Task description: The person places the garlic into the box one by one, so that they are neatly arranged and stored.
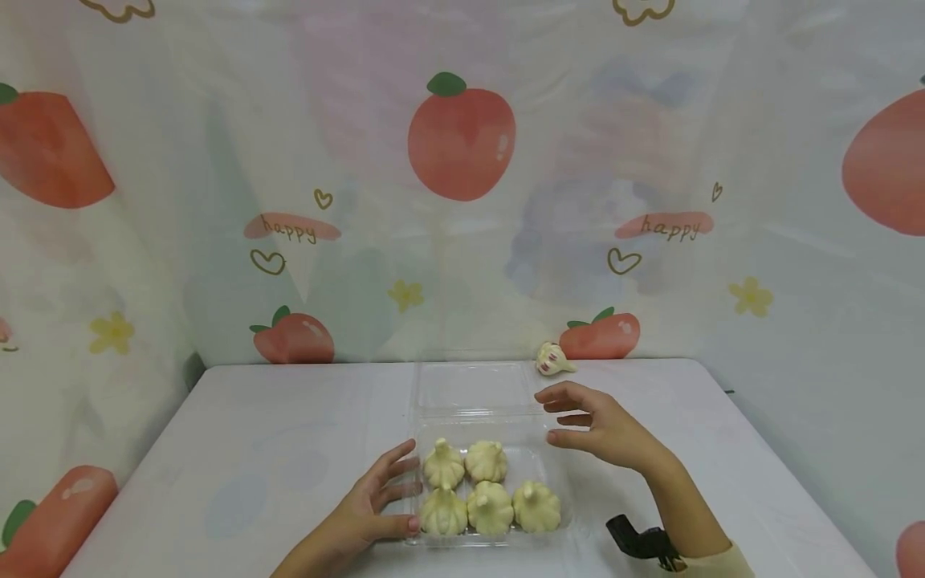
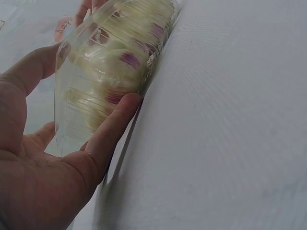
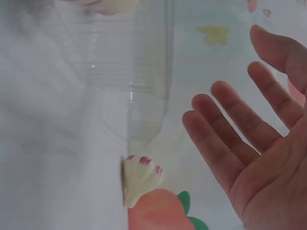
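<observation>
A clear plastic clamshell box (image 1: 535, 466) lies with its lid folded back on the table. Several pale garlic bulbs (image 1: 491, 507) sit inside, in a front row and a shorter row behind it. My left hand (image 1: 368, 502) rests against the box's left side with fingers spread and fairly straight; in the left wrist view, the fingers (image 2: 112, 129) touch the clear wall. Over the box's right rear side hovers my right hand (image 1: 596, 421), its fingers apart and holding nothing. Beyond it, a single garlic bulb with purple marks (image 1: 552, 359) lies at the table's back edge.
The transparent lid (image 1: 473, 389) reaches back toward the table's far edge, left of the lone bulb. A white cloth covers the table (image 1: 289, 449). Behind stands a curtain (image 1: 462, 273) printed with fruit. A black strap (image 1: 643, 539) is on the right wrist.
</observation>
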The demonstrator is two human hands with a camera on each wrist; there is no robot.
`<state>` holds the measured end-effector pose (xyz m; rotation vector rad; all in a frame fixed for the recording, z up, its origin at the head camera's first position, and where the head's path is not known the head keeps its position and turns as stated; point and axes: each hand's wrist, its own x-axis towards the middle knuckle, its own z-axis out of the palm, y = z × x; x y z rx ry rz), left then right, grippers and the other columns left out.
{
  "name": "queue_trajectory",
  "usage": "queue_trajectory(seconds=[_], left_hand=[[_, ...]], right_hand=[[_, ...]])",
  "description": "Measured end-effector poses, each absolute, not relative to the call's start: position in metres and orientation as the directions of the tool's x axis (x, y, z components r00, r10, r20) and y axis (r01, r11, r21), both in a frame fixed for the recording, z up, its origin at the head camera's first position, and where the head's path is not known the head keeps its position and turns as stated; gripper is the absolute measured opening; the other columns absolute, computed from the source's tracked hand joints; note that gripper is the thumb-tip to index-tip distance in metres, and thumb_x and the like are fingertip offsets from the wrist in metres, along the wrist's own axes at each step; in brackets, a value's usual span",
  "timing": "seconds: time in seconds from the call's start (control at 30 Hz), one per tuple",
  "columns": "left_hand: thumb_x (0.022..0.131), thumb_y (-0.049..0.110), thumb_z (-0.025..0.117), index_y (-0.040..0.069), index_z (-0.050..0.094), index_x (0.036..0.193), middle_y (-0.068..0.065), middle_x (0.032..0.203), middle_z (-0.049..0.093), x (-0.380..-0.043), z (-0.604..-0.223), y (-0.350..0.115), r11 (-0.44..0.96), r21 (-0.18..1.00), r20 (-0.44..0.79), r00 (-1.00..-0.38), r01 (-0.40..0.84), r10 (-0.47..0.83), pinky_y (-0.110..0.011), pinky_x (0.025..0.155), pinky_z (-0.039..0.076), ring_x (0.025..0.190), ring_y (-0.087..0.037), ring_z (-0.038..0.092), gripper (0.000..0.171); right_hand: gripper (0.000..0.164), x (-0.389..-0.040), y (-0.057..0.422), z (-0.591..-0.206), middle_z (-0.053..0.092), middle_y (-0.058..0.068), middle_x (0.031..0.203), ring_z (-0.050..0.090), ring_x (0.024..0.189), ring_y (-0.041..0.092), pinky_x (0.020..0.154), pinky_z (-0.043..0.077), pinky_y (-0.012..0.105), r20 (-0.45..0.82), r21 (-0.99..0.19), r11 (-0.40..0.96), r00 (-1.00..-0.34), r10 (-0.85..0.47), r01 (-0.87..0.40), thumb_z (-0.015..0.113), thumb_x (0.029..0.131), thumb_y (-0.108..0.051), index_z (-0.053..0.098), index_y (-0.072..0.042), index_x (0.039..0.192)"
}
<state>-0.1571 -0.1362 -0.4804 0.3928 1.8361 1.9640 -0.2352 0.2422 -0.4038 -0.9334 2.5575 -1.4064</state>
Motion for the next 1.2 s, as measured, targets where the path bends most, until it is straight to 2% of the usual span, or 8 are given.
queue_trajectory(seconds=[0.13, 0.23, 0.33, 0.6, 0.73, 0.8, 1.0, 1.2], left_hand=[[0.086, 0.013, 0.079, 0.021, 0.016, 0.16, -0.025, 0.16, 0.02, -0.158, -0.481, -0.136, -0.038, 0.994, -0.072, -0.872, -0.103, 0.485, -0.043, 0.096, 0.052, 0.139, -0.041, 0.038, 0.097], [0.086, 0.012, 0.079, 0.021, 0.016, 0.16, -0.024, 0.16, 0.02, -0.158, -0.481, -0.135, -0.04, 0.994, -0.066, -0.871, -0.097, 0.487, -0.043, 0.096, 0.052, 0.139, -0.042, 0.038, 0.098], [0.085, 0.012, 0.079, 0.02, 0.016, 0.16, -0.025, 0.16, 0.02, -0.158, -0.48, -0.136, -0.047, 0.994, -0.059, -0.868, -0.095, 0.493, -0.042, 0.095, 0.052, 0.139, -0.042, 0.038, 0.097], [0.086, 0.01, 0.078, 0.021, 0.017, 0.16, -0.024, 0.16, 0.018, -0.16, -0.482, -0.137, -0.052, 0.993, -0.065, -0.863, -0.105, 0.501, -0.044, 0.094, 0.052, 0.14, -0.042, 0.036, 0.096], [0.087, 0.011, 0.078, 0.021, 0.017, 0.16, -0.024, 0.16, 0.018, -0.159, -0.482, -0.138, -0.051, 0.993, -0.07, -0.864, -0.11, 0.498, -0.043, 0.094, 0.053, 0.14, -0.042, 0.037, 0.096], [0.086, 0.011, 0.078, 0.021, 0.017, 0.16, -0.025, 0.16, 0.018, -0.159, -0.483, -0.138, -0.048, 0.993, -0.071, -0.866, -0.109, 0.494, -0.043, 0.095, 0.052, 0.14, -0.043, 0.037, 0.096], [0.086, 0.012, 0.078, 0.022, 0.017, 0.16, -0.025, 0.16, 0.018, -0.16, -0.484, -0.136, -0.048, 0.994, -0.064, -0.862, -0.101, 0.502, -0.044, 0.094, 0.052, 0.139, -0.043, 0.037, 0.096], [0.086, 0.012, 0.079, 0.021, 0.017, 0.16, -0.025, 0.16, 0.019, -0.159, -0.483, -0.136, -0.046, 0.993, -0.07, -0.869, -0.106, 0.49, -0.042, 0.094, 0.052, 0.139, -0.042, 0.038, 0.097]], right_hand=[[0.049, -0.244, 0.249, -0.412, 0.057, 0.012, 0.136, 0.056, 0.124, 0.042, 0.093, 0.054, 0.036, 0.199, -0.857, 0.331, -0.845, -0.496, -0.395, 0.077, 0.088, -0.014, 0.057, -0.007, 0.132], [0.051, -0.25, 0.255, -0.419, 0.055, 0.016, 0.138, 0.054, 0.125, 0.046, 0.089, 0.054, 0.028, 0.194, -0.876, 0.318, -0.869, -0.455, -0.362, 0.076, 0.089, -0.014, 0.054, -0.004, 0.134], [0.052, -0.253, 0.26, -0.424, 0.054, 0.018, 0.139, 0.052, 0.126, 0.047, 0.088, 0.054, 0.026, 0.188, -0.882, 0.328, -0.892, -0.411, -0.337, 0.074, 0.09, -0.015, 0.052, -0.003, 0.136], [0.053, -0.272, 0.273, -0.436, 0.051, 0.019, 0.142, 0.052, 0.129, 0.043, 0.09, 0.055, 0.034, 0.154, -0.883, 0.393, -0.948, -0.277, -0.258, 0.074, 0.092, -0.019, 0.051, -0.009, 0.138], [0.058, -0.288, 0.277, -0.439, 0.049, 0.023, 0.144, 0.05, 0.13, 0.045, 0.092, 0.053, 0.032, 0.155, -0.883, 0.404, -0.962, -0.225, -0.237, 0.074, 0.091, -0.019, 0.048, -0.007, 0.142], [0.061, -0.295, 0.279, -0.441, 0.046, 0.025, 0.146, 0.048, 0.132, 0.046, 0.095, 0.052, 0.037, 0.154, -0.877, 0.423, -0.968, -0.2, -0.227, 0.074, 0.091, -0.021, 0.045, -0.005, 0.143], [0.071, -0.315, 0.285, -0.445, 0.035, 0.025, 0.153, 0.034, 0.14, 0.05, 0.107, 0.04, 0.057, 0.104, -0.865, 0.482, -0.989, -0.107, -0.143, 0.073, 0.092, -0.022, 0.037, -0.005, 0.15], [0.078, -0.335, 0.284, -0.449, 0.029, 0.025, 0.157, 0.027, 0.143, 0.049, 0.114, 0.029, 0.059, 0.078, -0.836, 0.541, -0.996, -0.052, -0.094, 0.073, 0.091, -0.025, 0.031, -0.007, 0.154]])
